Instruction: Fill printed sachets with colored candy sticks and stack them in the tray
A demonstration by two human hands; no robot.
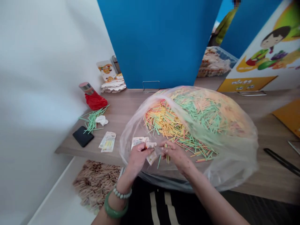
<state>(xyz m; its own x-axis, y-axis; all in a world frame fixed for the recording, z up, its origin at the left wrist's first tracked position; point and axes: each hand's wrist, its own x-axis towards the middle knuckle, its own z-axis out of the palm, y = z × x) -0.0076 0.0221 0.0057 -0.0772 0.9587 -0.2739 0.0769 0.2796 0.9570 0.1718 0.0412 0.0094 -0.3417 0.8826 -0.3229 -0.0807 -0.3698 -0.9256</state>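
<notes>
My left hand (140,156) is closed on a small printed packet (152,158), pinching its upper edge between thumb and fingers. Just to the right, my right hand (172,153) is closed around a few short yellowish sticks (167,155) that point downward. More printed packets (138,141) lie behind my left hand. Both hands are over the open mouth of a large clear plastic bag (131,125). Inside it is a big heap of thin sticks (170,122), coloured green, yellow, orange and pink. A single green stick (159,162) lies between my hands.
Left on the table are a packet stack (108,142), a black phone-like slab (83,136), loose green sticks (92,118) and a red pouch (95,100). A blue panel (154,43) stands behind. Below left is a brown pile (96,181). A person's sleeve (226,26) shows beyond.
</notes>
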